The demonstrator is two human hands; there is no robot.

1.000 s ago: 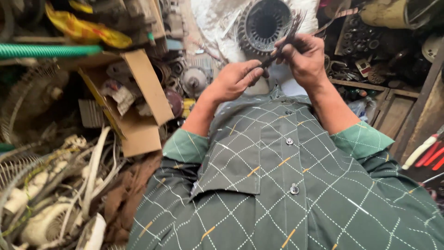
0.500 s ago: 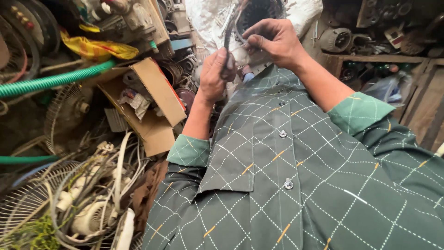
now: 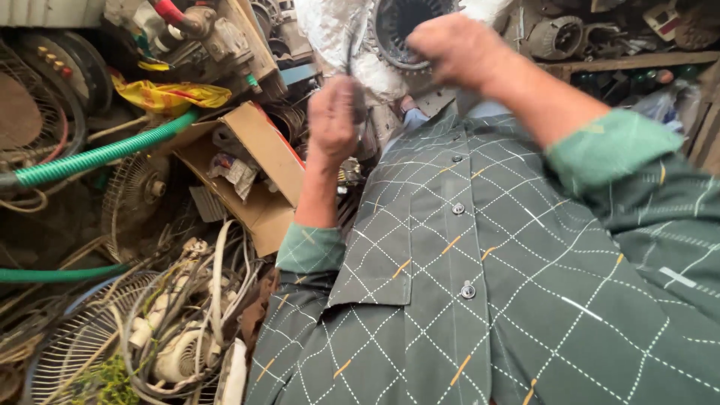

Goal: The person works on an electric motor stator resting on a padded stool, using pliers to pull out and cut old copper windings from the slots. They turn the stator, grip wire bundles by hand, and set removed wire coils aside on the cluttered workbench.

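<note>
item: round motor stator (image 3: 409,30), at 12 o'clock; your right hand (image 3: 457,49) grips its rim, left hand (image 3: 334,120) closed around a dark wire (image 3: 350,45).

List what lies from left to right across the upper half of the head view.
Green hose → yellow bag → cardboard box → left hand → ring-shaped motor part → right hand → wooden shelf.
</note>
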